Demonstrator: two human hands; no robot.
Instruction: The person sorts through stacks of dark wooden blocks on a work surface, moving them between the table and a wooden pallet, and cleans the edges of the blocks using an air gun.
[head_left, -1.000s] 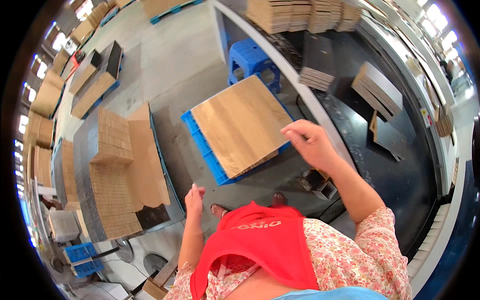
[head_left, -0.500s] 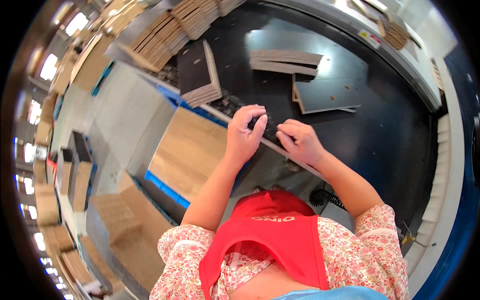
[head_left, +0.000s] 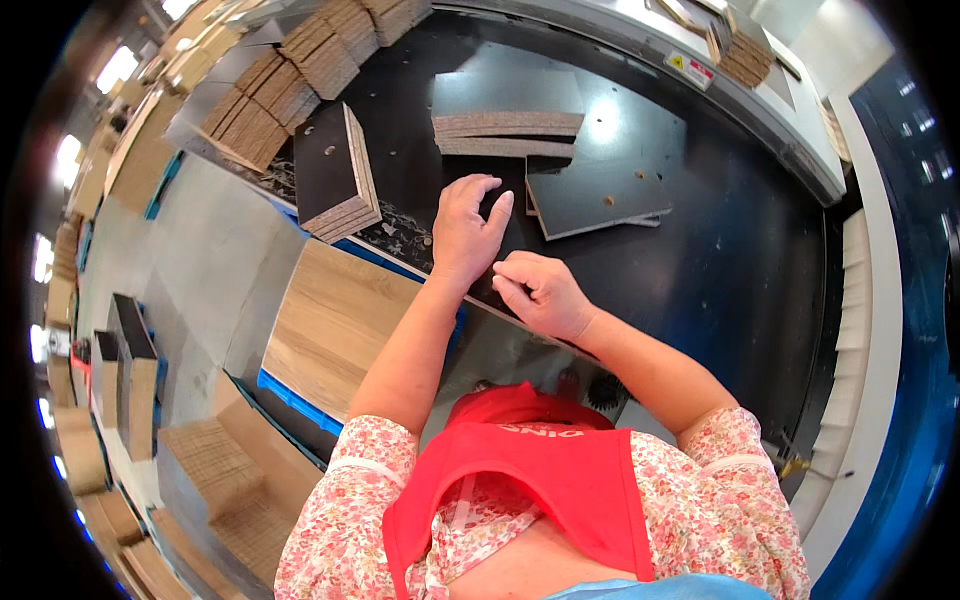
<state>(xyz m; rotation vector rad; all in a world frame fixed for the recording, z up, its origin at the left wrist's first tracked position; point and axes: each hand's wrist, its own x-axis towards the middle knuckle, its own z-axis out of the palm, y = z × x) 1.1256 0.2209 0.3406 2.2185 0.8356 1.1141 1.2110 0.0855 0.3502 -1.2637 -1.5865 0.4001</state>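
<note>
Over the black tabletop (head_left: 730, 290), near its front edge, both of my hands are raised and apart. My left hand (head_left: 466, 228) is open, its fingers bent forward and the thumb held away from them; nothing shows in it. Nearer to me, my right hand (head_left: 543, 294) is closed with the fingers curled in, and whatever it may hold is hidden. Just beyond the hands lie dark-faced boards with chipboard edges: a fanned group (head_left: 508, 124) and an overlapping pair (head_left: 600, 195). A stack of similar boards (head_left: 335, 170) sits left of my left hand.
Tall stacks of chipboard pieces (head_left: 290, 85) line the table's far left. A pale machine beam (head_left: 690, 75) crosses the back. Below the table edge, wood-grain panels (head_left: 335, 325) rest on a blue pallet (head_left: 300, 402). More board stacks (head_left: 130, 375) stand on the floor at left.
My left hand has reached farther over the table toward the boards, its fingers more spread from the thumb. My right hand stays curled. The whole view has shifted, moving the table contents left.
</note>
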